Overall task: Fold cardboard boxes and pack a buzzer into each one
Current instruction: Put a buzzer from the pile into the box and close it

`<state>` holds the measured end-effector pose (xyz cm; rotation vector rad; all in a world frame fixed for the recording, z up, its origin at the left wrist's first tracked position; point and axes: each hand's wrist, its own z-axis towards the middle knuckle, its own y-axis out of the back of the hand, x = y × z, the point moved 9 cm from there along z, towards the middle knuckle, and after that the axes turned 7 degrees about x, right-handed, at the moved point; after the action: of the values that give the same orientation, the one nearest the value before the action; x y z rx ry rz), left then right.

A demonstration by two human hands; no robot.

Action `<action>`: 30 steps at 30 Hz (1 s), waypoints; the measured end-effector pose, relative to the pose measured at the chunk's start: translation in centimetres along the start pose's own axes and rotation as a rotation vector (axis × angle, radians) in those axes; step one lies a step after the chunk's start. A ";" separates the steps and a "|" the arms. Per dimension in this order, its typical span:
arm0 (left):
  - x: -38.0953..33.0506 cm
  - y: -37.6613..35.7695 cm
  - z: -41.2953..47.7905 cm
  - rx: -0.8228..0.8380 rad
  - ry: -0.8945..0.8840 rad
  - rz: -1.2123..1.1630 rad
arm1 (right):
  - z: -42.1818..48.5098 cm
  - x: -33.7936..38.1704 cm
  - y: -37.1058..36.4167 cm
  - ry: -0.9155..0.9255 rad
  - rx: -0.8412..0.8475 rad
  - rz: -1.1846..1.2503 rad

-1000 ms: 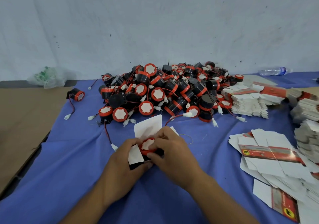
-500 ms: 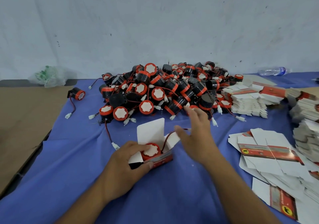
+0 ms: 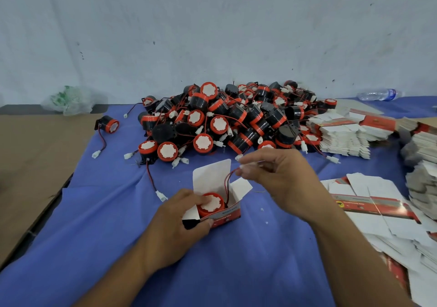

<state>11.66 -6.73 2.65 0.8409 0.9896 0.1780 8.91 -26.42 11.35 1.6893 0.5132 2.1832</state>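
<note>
Grips the open box (image 3: 226, 217), near centre on the blue cloth (image 3: 99, 224), with curled left hand (image 3: 175, 226), one fingertip touching the buzzer (image 3: 211, 204) seated inside. Pinches the buzzer's red wire (image 3: 227, 183) just above between right hand (image 3: 279, 179) fingertips.

The right hand (image 3: 281, 179) let go of the buzzer (image 3: 210, 203) in the box (image 3: 222, 214), swung out toward the pile (image 3: 236, 117), then rose above the box, pinching the wire (image 3: 227, 183) and drawing it upward, its connector (image 3: 238, 157) at the fingertips.
</note>
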 end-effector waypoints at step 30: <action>-1.5 -0.4 -0.2 0.016 -0.104 0.090 | 0.0 0.4 -6.6 -0.196 0.087 -0.993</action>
<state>10.57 -7.68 3.34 0.9008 0.8580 0.2016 9.11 -20.41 8.62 1.2363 1.1021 1.2753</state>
